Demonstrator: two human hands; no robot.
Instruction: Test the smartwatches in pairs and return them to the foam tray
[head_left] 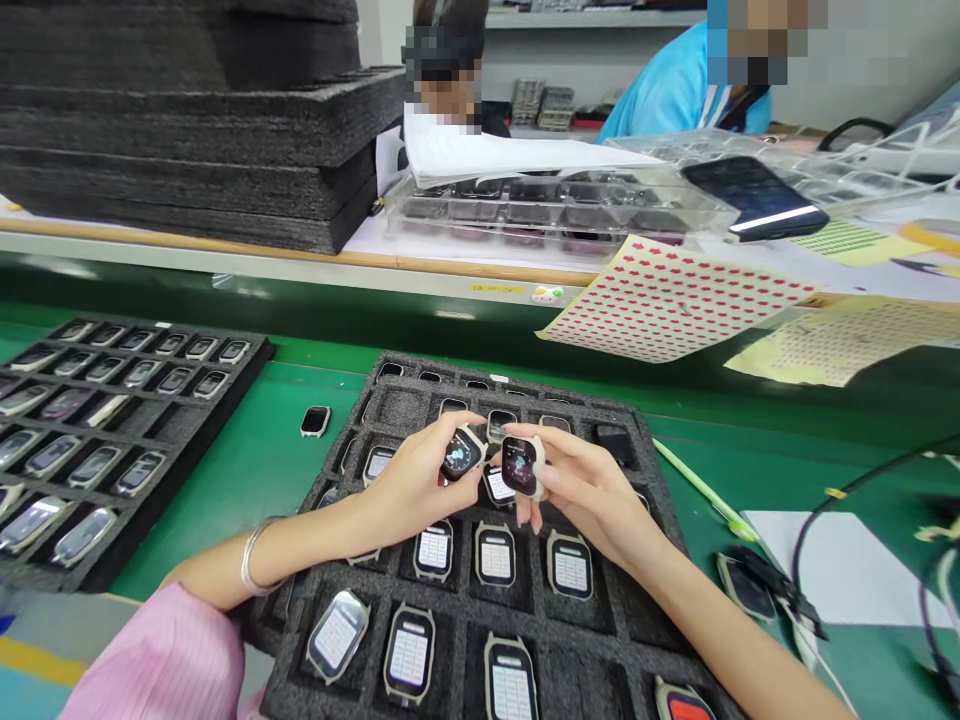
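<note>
My left hand (415, 478) pinches a small smartwatch body (460, 452) with a lit screen. Right beside it, my right hand (581, 487) grips a second watch body (520, 466), its dark screen showing an image. Both hands hover over a black foam tray (600, 650) whose pockets hold several watch bodies with white screens. A silver bangle (255, 556) circles my left wrist, above a pink sleeve.
A second foam tray (187, 420) of watch bodies lies at left, and a loose watch (315, 421) sits on the green belt. A green pen (697, 488), black cables (862, 500) and white paper lie at right. Red-dot sticker sheets (675, 300), foam stacks (187, 120) and two people sit beyond.
</note>
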